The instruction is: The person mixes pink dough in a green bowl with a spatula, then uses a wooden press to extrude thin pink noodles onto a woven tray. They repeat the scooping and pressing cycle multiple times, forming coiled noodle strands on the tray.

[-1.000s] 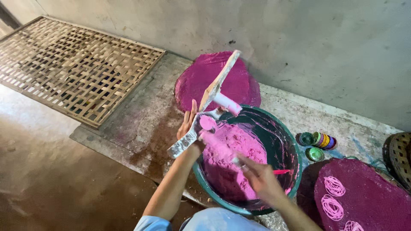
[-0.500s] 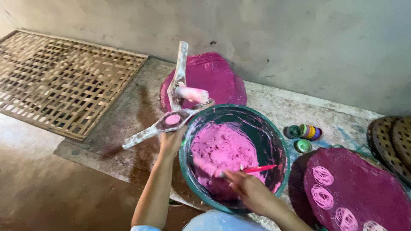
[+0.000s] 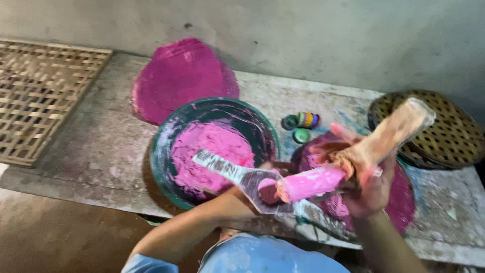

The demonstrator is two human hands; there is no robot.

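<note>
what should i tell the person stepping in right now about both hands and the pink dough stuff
Right hand grips a wooden plunger, its pink dough-coated end at the cup of a metal press.
Left hand is hidden behind the press, seemingly holding it; the grip cannot be made out.
Green basin on the stone slab holds a mound of pink dough.
Done: dough sits in the press cup; one pink round mat lies under the hands, its top hidden.
Left: the other pink mat, behind the basin, looks bare; most dough remains in the basin.
</note>
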